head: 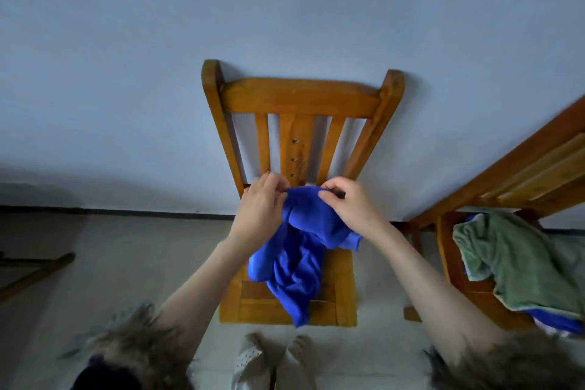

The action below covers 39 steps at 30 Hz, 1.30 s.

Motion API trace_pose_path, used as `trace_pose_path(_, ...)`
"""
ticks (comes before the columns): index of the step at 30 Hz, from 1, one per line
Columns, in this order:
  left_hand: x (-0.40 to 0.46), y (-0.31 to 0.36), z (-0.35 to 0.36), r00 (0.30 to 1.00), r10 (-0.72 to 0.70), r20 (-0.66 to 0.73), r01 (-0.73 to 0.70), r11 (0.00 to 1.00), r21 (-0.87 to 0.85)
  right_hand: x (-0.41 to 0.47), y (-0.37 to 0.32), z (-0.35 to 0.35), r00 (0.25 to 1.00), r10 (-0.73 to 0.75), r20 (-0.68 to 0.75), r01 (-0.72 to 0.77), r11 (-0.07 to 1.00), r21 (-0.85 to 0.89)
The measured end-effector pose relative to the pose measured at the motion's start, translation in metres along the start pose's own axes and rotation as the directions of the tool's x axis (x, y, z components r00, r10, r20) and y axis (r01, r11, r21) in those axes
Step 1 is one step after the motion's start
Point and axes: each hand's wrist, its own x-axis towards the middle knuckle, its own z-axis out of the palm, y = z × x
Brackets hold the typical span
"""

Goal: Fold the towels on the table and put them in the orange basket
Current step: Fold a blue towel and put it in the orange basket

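Note:
A crumpled blue towel (294, 263) hangs from both my hands over the seat of a wooden chair (300, 98). My left hand (261, 209) pinches its top edge on the left, and my right hand (351, 203) pinches the same edge on the right, the two hands close together. The towel's lower end drapes down to the front of the seat. A green towel (519, 260) lies bunched on a second wooden chair (519, 168) at the right, with more blue cloth (557, 321) showing beneath it. No orange basket is in view.
A pale wall stands behind the chairs, and a light floor (126, 263) spreads to the left. A dark wooden leg (34, 269) slants across the floor at far left. My shoes (275, 358) are just in front of the middle chair.

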Motion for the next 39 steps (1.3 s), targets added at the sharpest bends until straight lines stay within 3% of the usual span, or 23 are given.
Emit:
trace_pose_path(2,-0.013,0.008,-0.005,0.994,0.059,-0.094,-0.057,0.998,0.029,-0.001,-0.018,-0.008,1.0,0.007,-0.009,-0.007,0.999,0.048)
trace_pose_path(6,-0.057,0.01,-0.001,0.965,0.107,0.241,-0.106,0.994,-0.016,-0.008,-0.046,-0.017,0.998,0.06,0.0,-0.06,0.988,0.144)
trace_pose_path(8,-0.069,0.008,0.003,0.951,0.046,0.305,-0.038,0.999,-0.03,-0.013,-0.054,-0.015,0.997,0.076,0.014,-0.077,0.983,0.167)
trace_pose_path(13,-0.052,0.029,-0.007,0.988,-0.134,0.073,0.149,0.957,-0.249,-0.019,-0.072,-0.012,0.991,0.102,0.088,-0.123,0.953,0.275)
trace_pose_path(17,-0.04,0.04,-0.043,0.989,-0.147,0.031,0.149,0.941,-0.305,-0.02,-0.078,-0.022,0.996,0.081,0.037,-0.088,0.944,0.318)
trace_pose_path(20,-0.031,0.05,-0.067,0.982,-0.188,-0.023,0.171,0.931,-0.324,-0.027,-0.084,-0.021,0.995,0.017,0.102,-0.052,0.937,0.346)
trace_pose_path(24,-0.022,0.067,-0.093,0.962,-0.248,-0.115,0.204,0.931,-0.302,-0.04,-0.093,-0.007,0.973,-0.107,0.206,0.071,0.982,0.177)
trace_pose_path(31,-0.037,0.08,-0.143,0.941,-0.283,-0.185,0.23,0.938,-0.26,-0.054,-0.127,0.024,0.96,-0.278,0.024,0.279,0.957,-0.082)
trace_pose_path(35,-0.056,0.073,-0.171,0.88,-0.362,-0.307,0.283,0.92,-0.272,-0.065,-0.163,0.053,0.9,-0.41,0.145,0.42,0.906,-0.044)
trace_pose_path(37,-0.076,0.064,-0.192,0.856,-0.405,-0.321,0.311,0.9,-0.306,-0.075,-0.182,0.075,0.9,-0.385,0.204,0.39,0.921,0.017)
trace_pose_path(39,-0.093,0.056,-0.211,0.852,-0.422,-0.312,0.327,0.892,-0.313,-0.08,-0.192,0.088,0.92,-0.354,0.166,0.353,0.935,0.035)
